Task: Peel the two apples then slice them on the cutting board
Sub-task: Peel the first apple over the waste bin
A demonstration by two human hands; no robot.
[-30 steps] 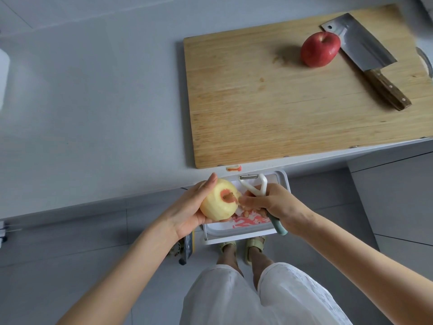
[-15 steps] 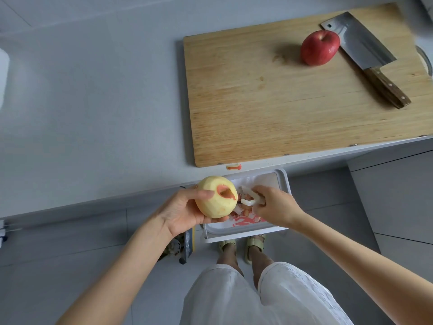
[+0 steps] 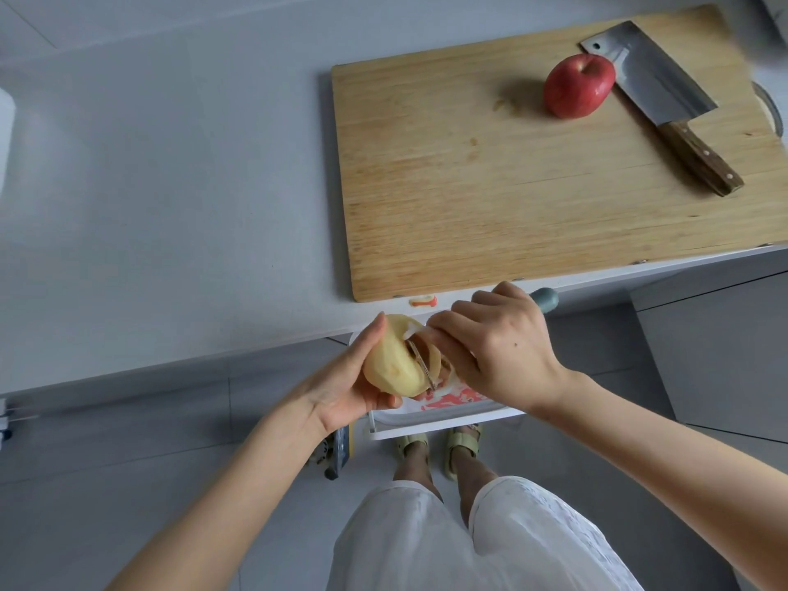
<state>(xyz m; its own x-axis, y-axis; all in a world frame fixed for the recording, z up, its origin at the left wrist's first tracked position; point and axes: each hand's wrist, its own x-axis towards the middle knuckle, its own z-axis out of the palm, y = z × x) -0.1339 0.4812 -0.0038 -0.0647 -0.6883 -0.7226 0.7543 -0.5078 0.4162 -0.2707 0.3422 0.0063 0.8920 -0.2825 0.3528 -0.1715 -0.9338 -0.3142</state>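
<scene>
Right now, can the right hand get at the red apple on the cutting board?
Probably not yet: the right hand grips the peeler against the peeled apple. Nothing on the board blocks the red apple.

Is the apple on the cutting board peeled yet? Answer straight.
No, the red apple lying on the cutting board beside the cleaver has its full red skin on.

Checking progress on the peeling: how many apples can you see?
2. A red unpeeled apple lies on the wooden cutting board by the steel cleaver; a pale, nearly peeled apple is held in the left hand.
</scene>
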